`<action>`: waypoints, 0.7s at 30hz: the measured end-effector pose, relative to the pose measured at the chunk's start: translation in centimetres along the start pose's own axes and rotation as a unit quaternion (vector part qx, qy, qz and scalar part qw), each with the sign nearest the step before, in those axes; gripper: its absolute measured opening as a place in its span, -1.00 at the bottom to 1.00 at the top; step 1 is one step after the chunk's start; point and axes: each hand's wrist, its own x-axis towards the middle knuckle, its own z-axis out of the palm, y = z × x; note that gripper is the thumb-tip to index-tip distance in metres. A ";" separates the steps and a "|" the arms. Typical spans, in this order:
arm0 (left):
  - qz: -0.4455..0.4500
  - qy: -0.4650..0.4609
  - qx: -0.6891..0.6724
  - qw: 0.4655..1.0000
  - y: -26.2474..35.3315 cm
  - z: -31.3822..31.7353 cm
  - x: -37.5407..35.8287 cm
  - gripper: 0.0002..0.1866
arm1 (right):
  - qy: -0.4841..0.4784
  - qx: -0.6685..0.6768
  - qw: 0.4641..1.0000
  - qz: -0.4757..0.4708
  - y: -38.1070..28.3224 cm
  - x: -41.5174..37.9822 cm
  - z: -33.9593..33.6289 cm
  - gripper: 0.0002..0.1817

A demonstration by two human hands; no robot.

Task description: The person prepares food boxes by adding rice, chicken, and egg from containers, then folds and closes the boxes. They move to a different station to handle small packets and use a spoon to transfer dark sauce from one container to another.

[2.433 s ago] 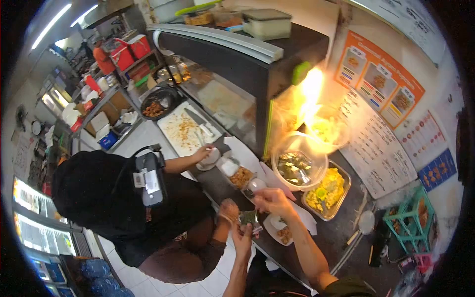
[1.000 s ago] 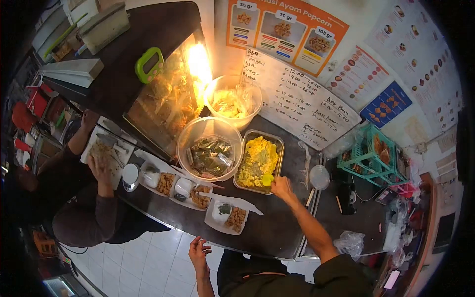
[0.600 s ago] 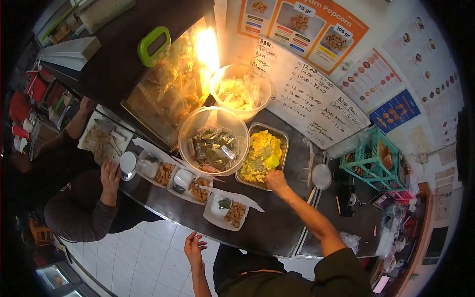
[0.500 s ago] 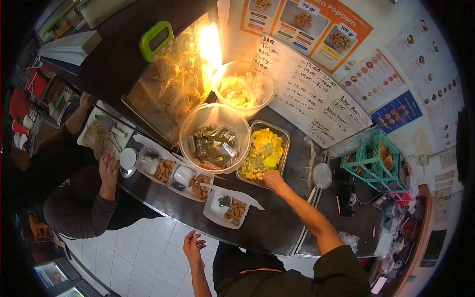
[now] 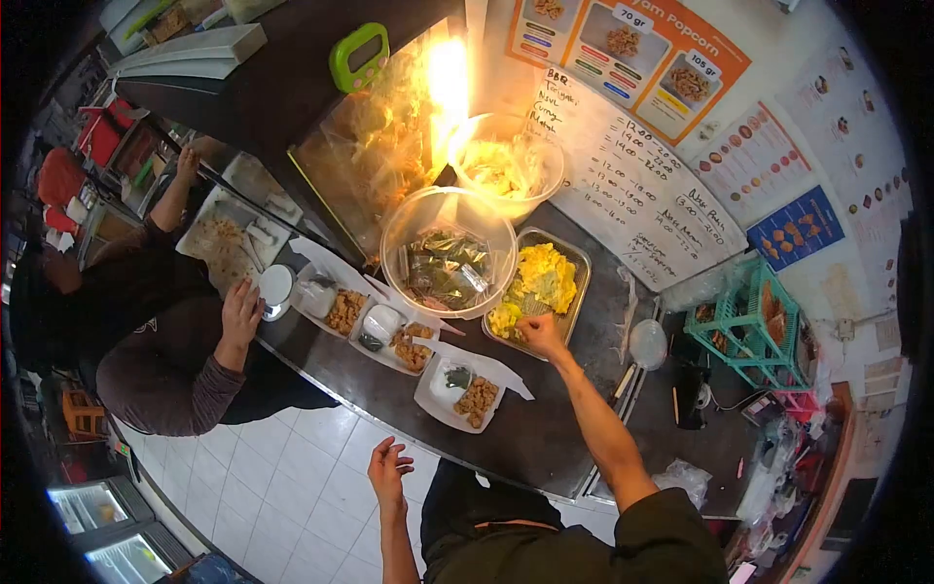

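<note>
A worker's right hand (image 5: 543,336) dips into a metal tray (image 5: 578,284) of yellow food (image 5: 543,275) at a busy kitchen surface (image 5: 530,419). The fingers are closed, apparently on a scoop; half a second ago its bright bowl stood out in the middle of the tray, but now it is hard to tell from the food. The hand has shifted to the tray's near left corner, where some of the yellow food lies apart from the larger heap. That suggests scooping is under way, with no serving lifted out.

The left hand (image 5: 389,469), which held a small packet about two seconds ago, is now bare, fingers loosely curled, off the surface's edge above the floor tiles. Freed of the packet, it appears available to steady a box.

Just inside that edge sits the nearest box (image 5: 425,399), flap open, holding white rice, dark green shreds and browned pieces. Two more boxes (image 5: 389,363) stand side by side to its left, also filled; none shows yellow food. A clear tub (image 5: 452,212) of shiny packets (image 5: 448,263) stands beside the tray. At far left, a co-worker's hand (image 5: 241,311) rests by a white-lidded jar (image 5: 276,282); whether they touch is unclear.
</note>
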 end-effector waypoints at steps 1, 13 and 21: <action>0.004 0.004 -0.004 1.000 -0.2 -0.5 -0.1 -0.66 | -0.036 0.032 0.999 0.008 -0.1 0.0 -0.7 -0.72; 0.030 0.018 0.003 0.999 -0.9 -2.0 -2.3 -0.60 | 0.061 0.248 0.959 0.118 -3.8 -4.4 -4.6 -0.83; 0.007 0.001 0.018 1.000 -2.8 -0.7 -2.6 -0.60 | -0.053 0.238 0.968 0.060 -14.3 -15.5 -4.7 -0.78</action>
